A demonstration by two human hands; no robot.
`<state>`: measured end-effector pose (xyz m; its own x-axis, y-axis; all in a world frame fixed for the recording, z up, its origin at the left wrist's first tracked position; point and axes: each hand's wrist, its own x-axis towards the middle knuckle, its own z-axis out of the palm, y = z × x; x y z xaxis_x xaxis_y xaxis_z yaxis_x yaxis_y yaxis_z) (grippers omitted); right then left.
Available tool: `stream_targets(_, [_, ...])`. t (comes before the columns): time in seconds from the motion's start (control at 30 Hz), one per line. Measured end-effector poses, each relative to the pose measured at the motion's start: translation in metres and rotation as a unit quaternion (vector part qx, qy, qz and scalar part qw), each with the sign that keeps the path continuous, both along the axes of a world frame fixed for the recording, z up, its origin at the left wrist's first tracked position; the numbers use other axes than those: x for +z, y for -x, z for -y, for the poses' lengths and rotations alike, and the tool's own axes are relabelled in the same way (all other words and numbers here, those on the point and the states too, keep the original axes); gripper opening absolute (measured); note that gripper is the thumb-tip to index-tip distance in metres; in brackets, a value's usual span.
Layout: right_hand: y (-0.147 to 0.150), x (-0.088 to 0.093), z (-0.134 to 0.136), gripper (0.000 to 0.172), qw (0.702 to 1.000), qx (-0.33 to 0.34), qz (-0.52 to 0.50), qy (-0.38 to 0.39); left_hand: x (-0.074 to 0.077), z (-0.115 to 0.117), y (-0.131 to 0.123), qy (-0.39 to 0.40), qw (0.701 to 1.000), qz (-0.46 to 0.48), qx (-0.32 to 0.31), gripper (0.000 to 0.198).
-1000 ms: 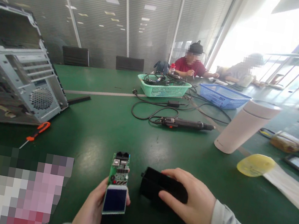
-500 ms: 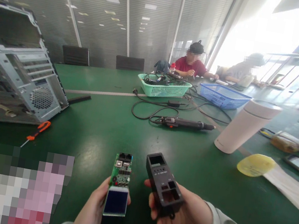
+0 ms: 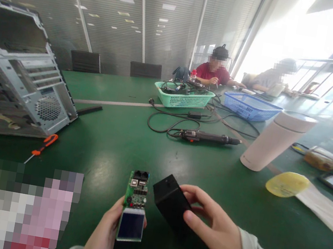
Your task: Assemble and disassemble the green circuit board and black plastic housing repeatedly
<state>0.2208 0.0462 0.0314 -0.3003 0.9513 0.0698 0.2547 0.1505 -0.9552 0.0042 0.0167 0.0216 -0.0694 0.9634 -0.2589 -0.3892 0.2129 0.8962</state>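
A green circuit board with a dark display at its near end and black sockets at its far end is gripped by its sides in my left hand. Just right of it, a black plastic housing is tilted in the grip of my right hand, thumb on the near side and fingers behind. A plain dark face of the housing shows; its face with the cutouts is out of sight. Board and housing are apart, both held over the green table.
An electric screwdriver with a looped cable lies ahead. Behind it stand a green basket of cables and a blue basket. A pale tumbler is at right, a computer case at left, near an orange-handled tool. Two people sit far off.
My right hand has turned the black housing over, so its face with cutouts no longer shows. My left hand keeps the circuit board almost where it was.
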Motion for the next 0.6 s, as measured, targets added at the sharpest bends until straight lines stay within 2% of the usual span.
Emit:
stream_targets(0.03, [-0.006,0.002,-0.003,0.040,0.993,-0.034,0.088,-0.077,-0.002,0.000,0.002,-0.002,1.000,0.005,-0.012,0.037])
stream_targets(0.1, [-0.022,0.005,-0.010,0.035,0.939,-0.088,0.268,-0.199,-0.006,-0.001,0.007,-0.006,0.999,0.018,-0.038,0.042])
stream_targets(0.17, [-0.043,0.007,-0.020,0.036,0.862,-0.124,0.430,-0.236,-0.011,-0.002,0.010,-0.010,0.998,0.032,-0.048,0.046])
stream_targets(0.23, [-0.068,0.005,-0.031,0.037,0.805,-0.155,0.530,-0.215,-0.013,-0.002,0.011,-0.010,0.998,0.041,-0.047,0.045])
stream_targets(0.4, [-0.138,-0.008,-0.048,0.029,0.758,-0.236,0.586,-0.162,-0.013,-0.003,0.009,-0.002,0.999,0.022,-0.049,0.043])
stream_targets(0.5, [-0.170,-0.017,-0.049,0.022,0.751,-0.256,0.588,-0.158,-0.012,-0.002,0.008,0.001,1.000,0.013,-0.021,0.043])
stream_targets(0.6, [-0.190,-0.022,-0.046,0.016,0.748,-0.266,0.585,-0.165,-0.010,0.000,0.006,-0.009,1.000,0.006,-0.028,0.042])
